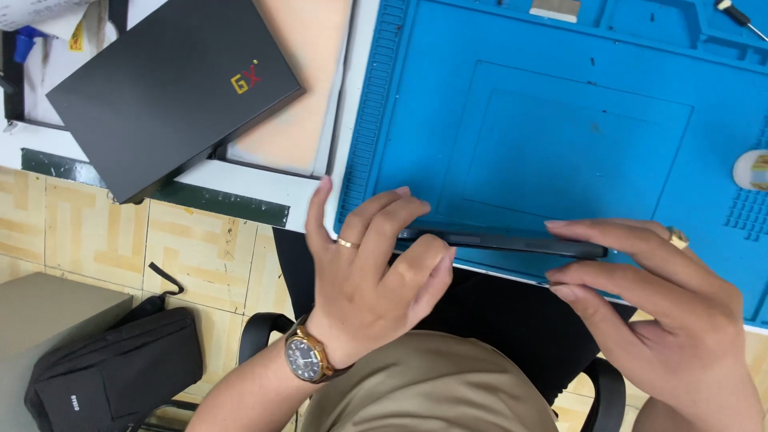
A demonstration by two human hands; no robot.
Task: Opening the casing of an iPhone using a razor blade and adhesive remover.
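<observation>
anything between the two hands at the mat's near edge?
Yes: a slim dark phone-like device seen edge-on spans the gap, left hand gripping one end, right hand the other, over the blue mat. Head view.

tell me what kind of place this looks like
Probably an electronics repair bench. A blue silicone repair mat with moulded part trays covers the table, a small screwdriver lies at its far corner, and both hands hold a slim dark phone-like device edge-on over it.

A white counter (pixel 264 186) carries a blue work mat (pixel 560 120) at right. Below lies a tan patterned tile floor (pixel 88 232), with a black bag (pixel 120 368) near left beside a black chair (pixel 496 312).
</observation>
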